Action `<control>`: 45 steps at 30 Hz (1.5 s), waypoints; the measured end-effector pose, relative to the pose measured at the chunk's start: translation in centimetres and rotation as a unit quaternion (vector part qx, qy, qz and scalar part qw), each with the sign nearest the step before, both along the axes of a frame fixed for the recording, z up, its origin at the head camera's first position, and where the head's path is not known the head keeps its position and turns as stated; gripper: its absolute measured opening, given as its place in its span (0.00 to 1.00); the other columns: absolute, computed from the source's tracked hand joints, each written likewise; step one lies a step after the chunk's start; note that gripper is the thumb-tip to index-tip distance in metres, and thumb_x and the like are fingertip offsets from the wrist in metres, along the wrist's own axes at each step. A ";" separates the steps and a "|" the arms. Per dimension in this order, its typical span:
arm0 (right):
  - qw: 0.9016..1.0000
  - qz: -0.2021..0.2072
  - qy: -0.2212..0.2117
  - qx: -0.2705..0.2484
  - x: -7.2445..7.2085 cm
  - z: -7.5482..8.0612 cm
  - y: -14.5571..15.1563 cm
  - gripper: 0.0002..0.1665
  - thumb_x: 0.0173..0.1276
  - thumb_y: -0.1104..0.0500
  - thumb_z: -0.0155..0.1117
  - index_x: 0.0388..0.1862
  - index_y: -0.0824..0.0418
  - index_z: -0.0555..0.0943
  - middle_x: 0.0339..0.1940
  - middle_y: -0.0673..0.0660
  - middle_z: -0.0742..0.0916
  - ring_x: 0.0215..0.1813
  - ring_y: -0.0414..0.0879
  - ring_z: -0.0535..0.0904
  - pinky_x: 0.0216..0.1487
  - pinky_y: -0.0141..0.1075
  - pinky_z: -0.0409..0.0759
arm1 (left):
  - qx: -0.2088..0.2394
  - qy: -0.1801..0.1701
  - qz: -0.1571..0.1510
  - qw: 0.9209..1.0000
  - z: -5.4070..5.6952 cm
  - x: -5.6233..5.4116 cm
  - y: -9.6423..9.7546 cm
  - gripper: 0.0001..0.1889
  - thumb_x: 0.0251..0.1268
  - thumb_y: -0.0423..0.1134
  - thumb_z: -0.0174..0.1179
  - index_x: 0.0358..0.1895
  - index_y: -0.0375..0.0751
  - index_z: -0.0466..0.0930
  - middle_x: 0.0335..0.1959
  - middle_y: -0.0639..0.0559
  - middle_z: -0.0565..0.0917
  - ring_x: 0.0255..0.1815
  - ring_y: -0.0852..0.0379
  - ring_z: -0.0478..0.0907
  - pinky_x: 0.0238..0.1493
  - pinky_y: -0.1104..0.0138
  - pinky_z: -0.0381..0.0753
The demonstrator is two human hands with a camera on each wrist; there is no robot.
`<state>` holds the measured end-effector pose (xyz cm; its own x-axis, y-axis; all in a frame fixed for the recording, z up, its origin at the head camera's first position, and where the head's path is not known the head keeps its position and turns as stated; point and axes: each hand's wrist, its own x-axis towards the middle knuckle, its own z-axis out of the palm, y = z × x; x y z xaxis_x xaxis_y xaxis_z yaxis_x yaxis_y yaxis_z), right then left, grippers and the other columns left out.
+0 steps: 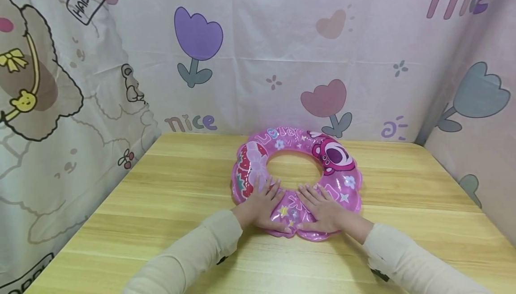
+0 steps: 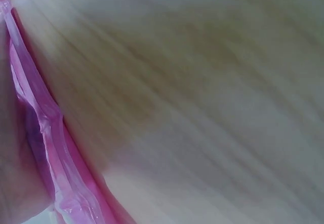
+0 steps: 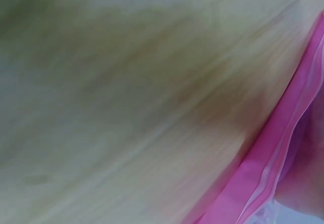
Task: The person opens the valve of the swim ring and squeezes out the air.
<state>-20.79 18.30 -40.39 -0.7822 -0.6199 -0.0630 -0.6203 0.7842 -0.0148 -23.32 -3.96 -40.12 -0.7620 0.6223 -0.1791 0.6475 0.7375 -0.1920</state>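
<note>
A pink inflatable swim ring lies flat on the wooden table, printed with strawberries, a bear face, flowers and stars. On its near left part rests my left hand, fingers spread and straight, pointing away from me. My right hand lies the same way on the near right part, palm down. Between the two thumbs, the ring's near edge dips inward. Both wrist views catch the ring's crinkled pink seam, the left wrist view at its left side and the right wrist view at its right. Palms are hidden.
The light wooden table stretches out around the ring on all sides. A pale curtain with tulips and "nice" lettering hangs behind it. More printed cloth hangs along the left and right sides.
</note>
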 end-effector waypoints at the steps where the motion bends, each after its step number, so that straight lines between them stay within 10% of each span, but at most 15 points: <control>1: 1.000 -0.001 -0.002 0.003 0.0 0.1 0.0 0.54 0.62 0.29 0.47 0.72 0.67 0.54 0.74 0.66 0.57 0.75 0.62 0.49 0.72 0.59 0.44 | -0.002 0.000 0.001 1.000 0.0 0.0 0.0 0.55 0.46 0.82 0.39 0.74 0.51 0.44 0.77 0.48 0.40 0.76 0.43 0.35 0.71 0.40 0.33; 20: 0.997 -0.039 -0.031 0.064 0.4 1.8 -1.1 0.55 0.59 0.28 0.50 0.72 0.65 0.54 0.75 0.63 0.57 0.76 0.59 0.49 0.74 0.55 0.44 | -0.078 0.011 0.015 0.997 0.7 0.2 0.7 0.56 0.44 0.84 0.34 0.75 0.54 0.41 0.77 0.50 0.40 0.77 0.45 0.34 0.72 0.42 0.35; 33: 1.000 -0.010 0.013 -0.020 0.4 0.4 -0.4 0.55 0.60 0.28 0.50 0.72 0.67 0.55 0.73 0.66 0.60 0.74 0.63 0.53 0.72 0.59 0.48 | 0.028 -0.006 -0.023 0.999 0.5 0.1 -0.9 0.55 0.47 0.81 0.41 0.74 0.47 0.45 0.76 0.45 0.44 0.76 0.41 0.38 0.71 0.41 0.34; 45: 0.989 -0.024 -0.037 -0.141 1.2 1.6 -0.3 0.49 0.65 0.37 0.53 0.71 0.69 0.54 0.72 0.70 0.60 0.72 0.67 0.53 0.70 0.61 0.49 | 0.077 0.030 -0.086 0.993 1.4 -0.6 -2.3 0.57 0.46 0.79 0.47 0.73 0.41 0.46 0.75 0.39 0.42 0.76 0.39 0.35 0.70 0.39 0.35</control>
